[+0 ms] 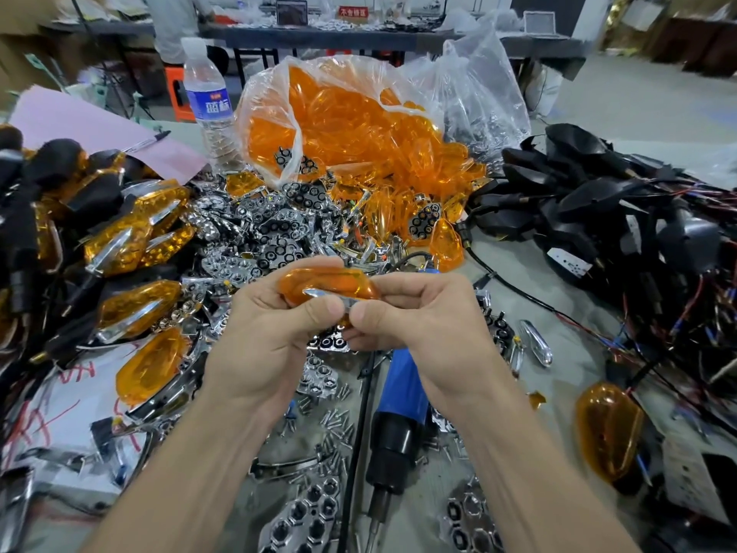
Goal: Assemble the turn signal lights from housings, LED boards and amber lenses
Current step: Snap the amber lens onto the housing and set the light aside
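left hand (275,317) fingers grip amber lens (329,287) | right hand (402,313) fingers pinch its chrome strip (331,298) | blue screwdriver (401,397) just below fingers

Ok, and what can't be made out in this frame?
1. Head view: the underside of the amber lens is hidden by the left hand and right hand, so any LED board inside cannot be seen.
2. Head view: the blue power tool has its rear covered by the right wrist, and its tip is cut off by the bottom edge.
3. Head view: the heap of black housings is too tangled in wires to count.
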`<state>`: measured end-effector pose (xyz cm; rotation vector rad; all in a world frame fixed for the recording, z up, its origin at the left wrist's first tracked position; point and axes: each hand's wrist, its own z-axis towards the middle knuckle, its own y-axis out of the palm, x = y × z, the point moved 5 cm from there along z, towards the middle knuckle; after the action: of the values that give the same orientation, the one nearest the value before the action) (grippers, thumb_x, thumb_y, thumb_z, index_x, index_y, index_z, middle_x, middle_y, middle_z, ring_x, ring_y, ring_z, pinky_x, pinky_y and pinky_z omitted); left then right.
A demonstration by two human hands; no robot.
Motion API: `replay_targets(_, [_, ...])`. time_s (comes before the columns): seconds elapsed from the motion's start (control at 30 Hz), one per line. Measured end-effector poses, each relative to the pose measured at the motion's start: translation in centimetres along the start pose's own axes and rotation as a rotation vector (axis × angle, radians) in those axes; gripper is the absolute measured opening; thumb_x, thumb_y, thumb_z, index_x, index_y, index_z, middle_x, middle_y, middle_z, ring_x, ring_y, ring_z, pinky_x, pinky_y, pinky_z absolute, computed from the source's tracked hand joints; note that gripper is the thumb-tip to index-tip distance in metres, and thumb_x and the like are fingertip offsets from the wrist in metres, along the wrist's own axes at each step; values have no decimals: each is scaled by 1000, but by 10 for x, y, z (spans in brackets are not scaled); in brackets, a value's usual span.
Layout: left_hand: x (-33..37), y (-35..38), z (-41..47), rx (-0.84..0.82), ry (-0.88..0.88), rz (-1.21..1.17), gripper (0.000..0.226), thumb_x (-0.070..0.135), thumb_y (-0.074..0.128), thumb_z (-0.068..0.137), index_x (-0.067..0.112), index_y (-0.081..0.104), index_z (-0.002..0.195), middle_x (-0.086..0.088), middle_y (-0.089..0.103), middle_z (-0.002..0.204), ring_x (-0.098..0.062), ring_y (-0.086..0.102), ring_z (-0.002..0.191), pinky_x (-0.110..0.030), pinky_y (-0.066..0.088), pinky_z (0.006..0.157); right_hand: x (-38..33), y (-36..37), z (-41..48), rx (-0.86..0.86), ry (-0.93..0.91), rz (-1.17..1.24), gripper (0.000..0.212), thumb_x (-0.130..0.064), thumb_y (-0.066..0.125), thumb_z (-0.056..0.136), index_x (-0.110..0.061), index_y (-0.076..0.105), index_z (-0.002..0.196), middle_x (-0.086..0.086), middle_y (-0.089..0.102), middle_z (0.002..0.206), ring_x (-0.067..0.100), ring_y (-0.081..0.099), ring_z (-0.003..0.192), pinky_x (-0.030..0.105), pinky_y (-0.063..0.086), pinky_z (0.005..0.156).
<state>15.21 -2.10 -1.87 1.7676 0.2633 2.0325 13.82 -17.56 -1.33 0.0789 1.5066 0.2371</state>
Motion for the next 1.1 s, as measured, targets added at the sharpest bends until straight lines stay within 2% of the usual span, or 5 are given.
replay_targets(0.2, [-7,-2,0,63,-62,-21,43,-7,82,53,19,84,87,-7,78,83,-20,74,76,-27,60,73,6,0,2,21,25,3,17,10,79,81,0,77,94,20,77,84,25,72,63,32,63,62])
replay_targets(0.47, [-18,6,-2,99,-146,-276,54,16,102,33,20,83,84,-11,78,96,-23,77,85,-24,62,69,2,0,3,-100,-4,123,10,4,73,88,-4,72,94,-1,69,77,6,63,70,18,52,69])
replay_targets(0.73, [2,0,-4,28,7,289,32,14,79,69,28,84,97,0,78,88,-13,72,82,-22,57,70,-3,-3,3,-118,0,-47,11,1,72,92,-1,73,102,21,69,93,21,63,89,37,55,90])
replay_targets(0.97, [5,8,-7,-45,10,425,32,32,80,79,31,81,111,-21,75,100,-37,71,92,-31,60,76,-2,1,1,-183,33,-98,7,-17,68,99,-14,74,98,5,72,89,13,67,81,25,54,75])
replay_targets(1.1, [0,11,-10,41,84,568,28,37,72,84,35,80,111,-9,78,96,-28,75,88,-32,62,69,4,3,3,-15,-36,-322,17,-41,63,91,-34,72,104,-4,75,89,16,71,86,41,61,83])
